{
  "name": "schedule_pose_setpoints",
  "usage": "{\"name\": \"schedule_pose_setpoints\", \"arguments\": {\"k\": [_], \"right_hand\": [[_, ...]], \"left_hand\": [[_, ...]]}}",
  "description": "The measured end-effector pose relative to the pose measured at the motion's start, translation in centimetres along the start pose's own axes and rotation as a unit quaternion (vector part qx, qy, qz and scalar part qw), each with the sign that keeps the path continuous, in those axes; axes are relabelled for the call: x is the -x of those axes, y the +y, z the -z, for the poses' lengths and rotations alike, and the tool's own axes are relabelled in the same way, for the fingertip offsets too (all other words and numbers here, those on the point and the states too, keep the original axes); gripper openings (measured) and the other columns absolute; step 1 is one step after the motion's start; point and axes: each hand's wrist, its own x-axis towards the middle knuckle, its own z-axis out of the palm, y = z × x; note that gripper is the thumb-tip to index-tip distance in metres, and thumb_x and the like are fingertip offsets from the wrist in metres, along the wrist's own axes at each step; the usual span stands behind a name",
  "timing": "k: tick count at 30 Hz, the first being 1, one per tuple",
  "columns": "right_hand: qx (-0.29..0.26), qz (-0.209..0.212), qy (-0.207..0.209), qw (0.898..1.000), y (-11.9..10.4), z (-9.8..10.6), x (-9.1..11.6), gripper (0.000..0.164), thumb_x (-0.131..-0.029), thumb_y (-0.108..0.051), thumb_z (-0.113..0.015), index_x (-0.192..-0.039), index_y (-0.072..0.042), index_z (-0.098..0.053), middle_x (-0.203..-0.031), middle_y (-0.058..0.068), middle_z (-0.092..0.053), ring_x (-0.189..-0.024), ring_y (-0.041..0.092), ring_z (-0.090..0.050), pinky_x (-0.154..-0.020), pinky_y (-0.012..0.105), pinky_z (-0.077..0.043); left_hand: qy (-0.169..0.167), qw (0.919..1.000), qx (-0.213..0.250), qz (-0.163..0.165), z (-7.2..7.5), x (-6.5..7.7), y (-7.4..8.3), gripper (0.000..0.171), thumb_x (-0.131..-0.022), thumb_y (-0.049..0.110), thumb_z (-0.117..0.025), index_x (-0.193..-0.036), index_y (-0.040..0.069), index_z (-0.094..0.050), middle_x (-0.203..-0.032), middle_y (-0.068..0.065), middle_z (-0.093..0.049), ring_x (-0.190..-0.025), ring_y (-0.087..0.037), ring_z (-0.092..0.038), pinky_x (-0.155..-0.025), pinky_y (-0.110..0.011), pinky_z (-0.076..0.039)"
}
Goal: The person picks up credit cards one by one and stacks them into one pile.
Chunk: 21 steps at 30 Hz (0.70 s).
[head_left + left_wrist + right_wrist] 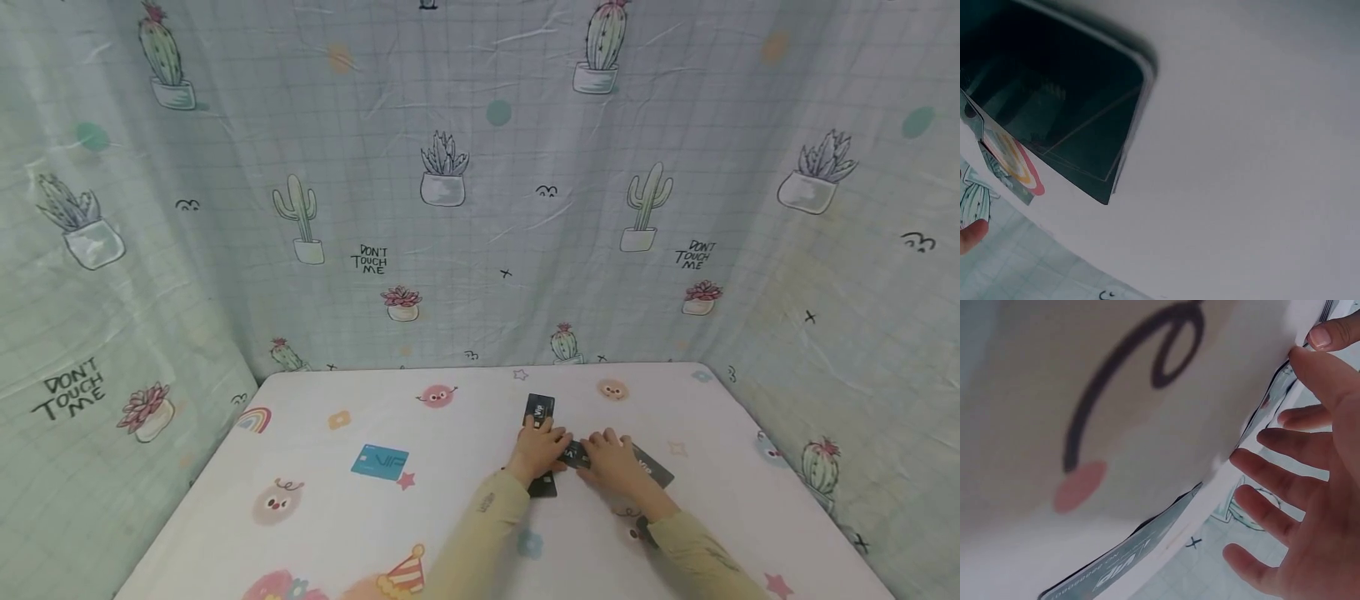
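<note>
In the head view, a small black card (574, 454) lies between my two hands at the middle right of the table. My left hand (536, 450) has its thumb and forefinger at the card's left end. My right hand (611, 460) pinches its right end between thumb and forefinger, the other fingers spread in the right wrist view. Beyond my left hand lies a black VIP card (539, 406); another black card (544, 486) shows partly under that hand and looms large in the left wrist view. A dark grey VIP card (654, 467) lies to the right, partly hidden by my right hand.
A blue VIP card (380, 462) lies apart on the left of the table. The white tabletop (465, 433) carries printed cartoon figures. Cloth curtains (480, 233) with cactus prints stand behind and at both sides.
</note>
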Motion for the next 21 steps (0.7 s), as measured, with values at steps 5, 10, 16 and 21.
{"name": "schedule_pose_setpoints", "arguments": {"k": [5, 10, 16, 21], "right_hand": [[-0.005, 0.004, -0.007, 1.0, 0.11, -0.14, -0.16, 0.052, -0.076, -0.038, -0.065, -0.113, -0.003, -0.057, -0.098, 0.009, -0.056, -0.09, 0.024, -0.044, -0.078, 0.051, -0.037], [0.005, 0.012, -0.001, 1.0, 0.23, -0.15, -0.32, 0.053, -0.076, -0.039, -0.065, -0.115, -0.004, -0.056, -0.096, 0.008, -0.054, -0.089, 0.024, -0.044, -0.077, 0.051, -0.038], [-0.001, 0.014, -0.001, 1.0, 0.22, -0.12, -0.41, 0.051, -0.076, -0.038, -0.065, -0.114, -0.005, -0.056, -0.094, 0.007, -0.054, -0.087, 0.022, -0.044, -0.076, 0.049, -0.038], [-0.004, 0.018, -0.002, 1.0, 0.4, -0.36, -0.45, 0.052, -0.076, -0.038, -0.066, -0.114, -0.004, -0.057, -0.092, 0.006, -0.053, -0.087, 0.022, -0.043, -0.077, 0.049, -0.038]], "left_hand": [[0.001, 1.0, 0.007, -0.005, 0.29, -0.17, 0.26, 0.06, -0.077, 0.058, -0.046, -0.132, 0.034, -0.037, -0.132, 0.016, -0.044, -0.126, -0.01, -0.038, -0.099, -0.042, -0.037], [-0.019, 0.9998, -0.002, 0.005, 0.35, -0.48, 0.39, 0.063, -0.078, 0.059, -0.044, -0.135, 0.036, -0.031, -0.135, 0.018, -0.041, -0.129, -0.009, -0.034, -0.101, -0.04, -0.035], [-0.032, 0.9994, -0.005, 0.01, 0.49, -0.45, 0.42, 0.063, -0.077, 0.06, -0.043, -0.135, 0.037, -0.031, -0.131, 0.019, -0.045, -0.125, -0.008, -0.036, -0.1, -0.04, -0.036], [-0.039, 0.9992, -0.007, 0.01, 0.73, -0.49, 0.46, 0.064, -0.076, 0.06, -0.044, -0.135, 0.038, -0.031, -0.128, 0.018, -0.047, -0.125, -0.007, -0.036, -0.101, -0.039, -0.035]]}}
